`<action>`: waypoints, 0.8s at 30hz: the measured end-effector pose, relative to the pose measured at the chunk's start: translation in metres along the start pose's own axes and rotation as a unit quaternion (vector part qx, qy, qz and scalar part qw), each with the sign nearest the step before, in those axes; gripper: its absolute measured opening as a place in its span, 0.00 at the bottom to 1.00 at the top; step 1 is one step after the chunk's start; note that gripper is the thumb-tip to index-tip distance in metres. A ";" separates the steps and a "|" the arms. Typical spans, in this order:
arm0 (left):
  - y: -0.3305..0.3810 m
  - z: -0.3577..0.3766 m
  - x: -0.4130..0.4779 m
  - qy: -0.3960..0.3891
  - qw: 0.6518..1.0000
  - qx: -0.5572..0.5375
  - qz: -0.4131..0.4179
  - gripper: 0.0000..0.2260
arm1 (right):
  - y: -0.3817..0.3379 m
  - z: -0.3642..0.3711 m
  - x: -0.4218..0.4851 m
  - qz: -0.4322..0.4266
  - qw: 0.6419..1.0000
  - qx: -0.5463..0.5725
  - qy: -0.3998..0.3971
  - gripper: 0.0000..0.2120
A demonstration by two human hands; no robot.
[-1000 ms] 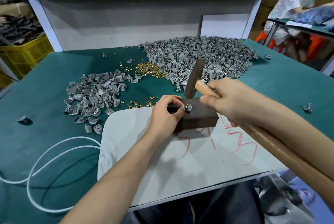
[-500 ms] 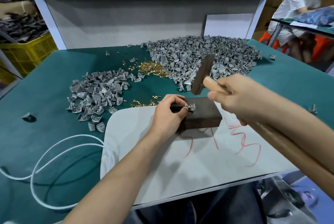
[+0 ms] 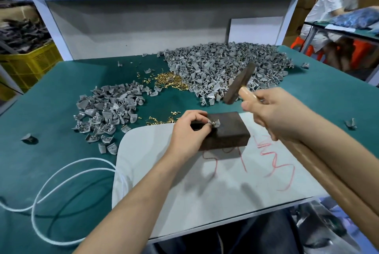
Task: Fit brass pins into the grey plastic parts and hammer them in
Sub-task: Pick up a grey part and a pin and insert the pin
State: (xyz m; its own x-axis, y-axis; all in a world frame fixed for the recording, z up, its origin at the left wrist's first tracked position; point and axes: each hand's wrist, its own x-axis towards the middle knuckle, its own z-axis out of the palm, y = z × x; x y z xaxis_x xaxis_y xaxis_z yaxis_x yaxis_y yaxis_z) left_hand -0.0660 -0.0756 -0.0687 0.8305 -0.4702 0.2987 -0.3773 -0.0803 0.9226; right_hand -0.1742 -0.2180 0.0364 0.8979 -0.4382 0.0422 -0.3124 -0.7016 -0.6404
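1. Head view: left hand (image 3: 189,130) pinches a grey plastic part (image 3: 214,124) with its brass pin on the dark block (image 3: 225,130); right hand (image 3: 272,113) fisted round the hammer (image 3: 239,85), raised beyond the pinch
2. Strike squarely on the pin, fingertips clear behind it

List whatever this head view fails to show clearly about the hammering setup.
- Brass pin in the grey part: too small, and the left hand fingertips cover it; whether it is seated cannot be told.
- Hammer face: turned away and motion-blurred.
- Hammer handle: its middle is hidden by the right hand, its end by the forearm.
- Dark block: near left corner hidden by the left hand.
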 end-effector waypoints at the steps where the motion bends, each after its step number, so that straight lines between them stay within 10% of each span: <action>1: 0.001 0.000 0.000 -0.004 1.000 -0.008 -0.009 0.07 | 0.005 -0.003 0.003 0.006 0.999 0.028 0.031 0.15; 10: 0.002 -0.002 0.001 -0.025 0.999 -0.017 -0.030 0.10 | 0.077 0.036 0.031 0.109 0.951 -0.262 0.124 0.14; 24: 0.007 0.004 -0.010 0.056 0.973 0.173 0.143 0.04 | 0.011 0.064 0.003 -0.129 0.985 -0.037 0.108 0.06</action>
State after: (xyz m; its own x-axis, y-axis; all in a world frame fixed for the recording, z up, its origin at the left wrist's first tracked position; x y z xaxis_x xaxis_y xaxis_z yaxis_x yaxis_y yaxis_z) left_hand -0.0786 -0.0752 -0.0657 0.7033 -0.4197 0.5738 -0.6990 -0.2607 0.6659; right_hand -0.1550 -0.1918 -0.0195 0.8661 -0.3439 0.3629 -0.1115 -0.8404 -0.5304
